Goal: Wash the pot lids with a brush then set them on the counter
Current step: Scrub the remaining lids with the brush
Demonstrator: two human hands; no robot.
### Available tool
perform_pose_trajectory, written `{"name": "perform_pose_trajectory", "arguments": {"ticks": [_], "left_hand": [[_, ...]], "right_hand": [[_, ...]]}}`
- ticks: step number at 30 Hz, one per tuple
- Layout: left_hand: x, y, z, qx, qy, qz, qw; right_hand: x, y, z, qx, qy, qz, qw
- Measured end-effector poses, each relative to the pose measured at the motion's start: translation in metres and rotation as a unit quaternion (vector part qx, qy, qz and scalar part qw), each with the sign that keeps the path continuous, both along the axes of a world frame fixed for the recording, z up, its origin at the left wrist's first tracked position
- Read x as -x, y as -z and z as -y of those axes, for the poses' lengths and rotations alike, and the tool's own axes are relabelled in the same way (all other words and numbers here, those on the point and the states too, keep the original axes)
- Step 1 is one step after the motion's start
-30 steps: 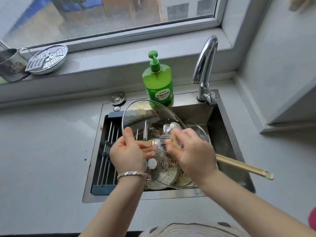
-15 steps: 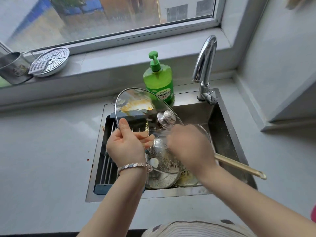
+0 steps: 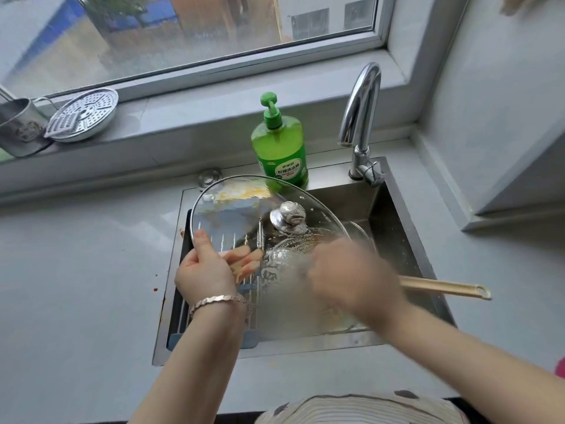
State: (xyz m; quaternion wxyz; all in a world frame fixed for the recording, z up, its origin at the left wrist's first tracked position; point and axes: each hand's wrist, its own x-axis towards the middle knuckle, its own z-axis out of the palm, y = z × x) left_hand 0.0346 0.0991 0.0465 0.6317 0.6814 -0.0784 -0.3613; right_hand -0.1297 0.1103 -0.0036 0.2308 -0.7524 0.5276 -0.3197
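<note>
Far left on the windowsill there's a metal cup (image 3: pixel 18 127) with a steamer plate (image 3: pixel 82 116) leaning on it. The left hand (image 3: pixel 203 272) has the glass lid (image 3: pixel 238 209) tilted over the sink (image 3: pixel 403 215), grip pinching the rim, thumb on top and fingers under the glass. Green soap bottle (image 3: pixel 279 151) stands just behind. The right hand (image 3: pixel 354 276) is on the sudsy lid but it's a total blur, so I can't tell its grip. A tan handle (image 3: pixel 443 288) pokes out to its right.

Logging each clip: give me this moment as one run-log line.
phase: scrubbing | left hand: holds glass lid by rim, tilted over sink | right hand: motion-blurred, grips brush against lid
</note>
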Motion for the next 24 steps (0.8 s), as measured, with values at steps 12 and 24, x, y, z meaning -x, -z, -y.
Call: {"name": "perform_pose_trajectory", "arguments": {"ticks": [12, 24], "left_hand": [[0.014, -0.001, -0.003, 0.016, 0.075, 0.088, 0.993], [0.004, 0.012, 0.001, -0.036, 0.110, 0.132, 0.985]], "right_hand": [[-0.001, 0.007, 0.007, -0.069, 0.054, -0.020, 0.996], [-0.030, -0.010, -0.006, -0.090, -0.153, -0.098, 0.979]]}}
